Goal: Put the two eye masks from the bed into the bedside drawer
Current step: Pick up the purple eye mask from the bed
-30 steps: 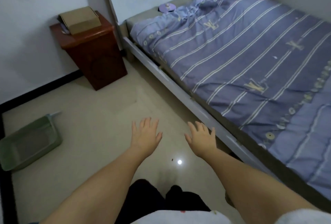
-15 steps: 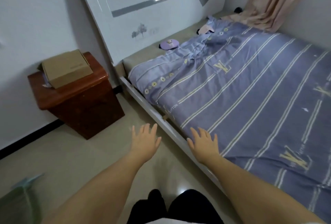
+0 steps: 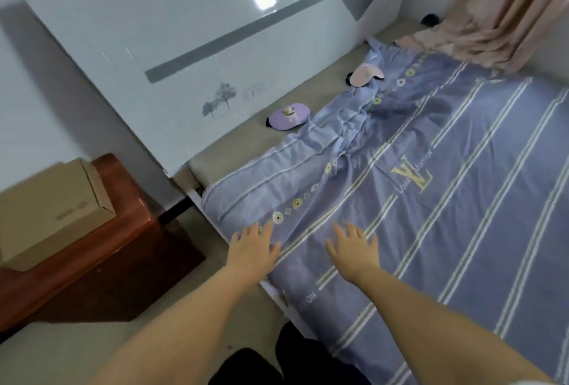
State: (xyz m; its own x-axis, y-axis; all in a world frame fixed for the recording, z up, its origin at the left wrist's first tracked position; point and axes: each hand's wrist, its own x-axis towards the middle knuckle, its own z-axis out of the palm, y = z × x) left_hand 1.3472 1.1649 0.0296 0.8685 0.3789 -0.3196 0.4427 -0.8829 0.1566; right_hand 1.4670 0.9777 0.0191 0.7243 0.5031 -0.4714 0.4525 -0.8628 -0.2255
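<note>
A purple eye mask (image 3: 288,115) lies on the bare mattress strip near the headboard. A pink eye mask (image 3: 365,74) rests farther back, at the top edge of the striped blue quilt (image 3: 446,199). The reddish-brown bedside cabinet (image 3: 101,249) stands at the left of the bed; its drawer front is not visible from here. My left hand (image 3: 253,250) hovers open over the bed's near edge, fingers spread. My right hand (image 3: 354,248) is open above the quilt. Both hands hold nothing and are well short of the masks.
A cardboard box (image 3: 52,209) sits on top of the cabinet. The white glossy headboard (image 3: 184,55) rises behind the masks. A pink curtain (image 3: 505,14) drapes onto the bed's far corner, with a dark object (image 3: 430,19) beside it. Beige floor (image 3: 77,350) lies below my arms.
The view has swung up and toward the bed. Both open hands moved from over the floor to over the bed's edge and quilt. The green bin has left the view.
</note>
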